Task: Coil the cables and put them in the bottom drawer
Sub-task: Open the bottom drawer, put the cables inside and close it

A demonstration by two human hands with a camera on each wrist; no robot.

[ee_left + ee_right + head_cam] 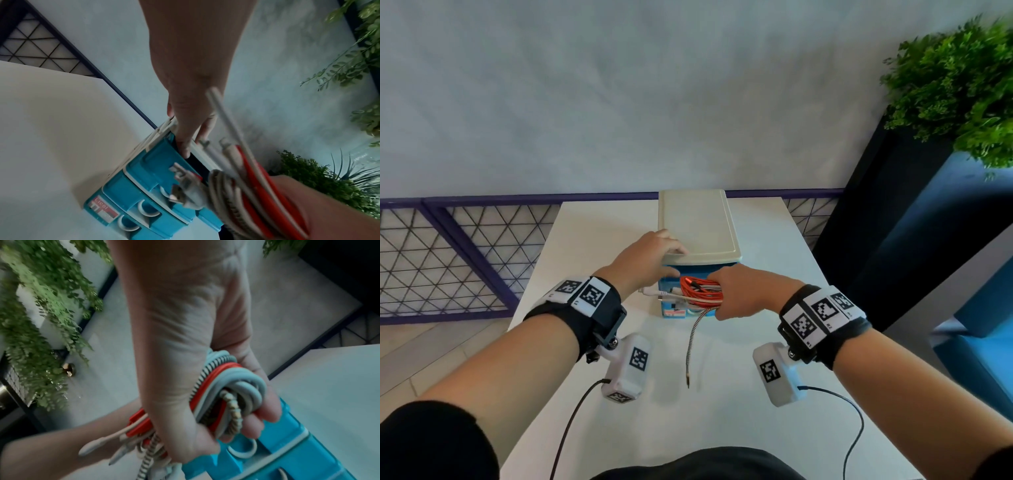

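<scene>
Head view shows the right hand (pixel 743 291) closed round the bundle of coiled cables (pixel 700 291), red, white and a black-and-white braided one wound together, held just in front of the blue drawer unit (pixel 671 310) that stands on the white desk (pixel 592 240). One braided tail (pixel 691 346) hangs loose from the bundle, below the unit's front, its plug dangling near the desk. The left hand (pixel 650 260) rests on the front left corner of the unit's cream lid (pixel 698 222); the left wrist view shows its fingers straight, laid over the lid's edge with the tips down against the blue top front, gripping nothing. That looks like bracing the unit.

Coiling appears done, and the step in hand is getting the bundle into the unit. From the left wrist view, the drawers stacked under the lid all look shut, the bottom drawer (pixel 115 217) with its label lowest.

The next move likely calls for opening that lowest drawer. With the right hand full, the left may have to leave the lid and hook the curved pull (pixel 128 224), or the right must spare a finger. The loose tail needs tucking in, or it could catch when the drawer closes.
</scene>
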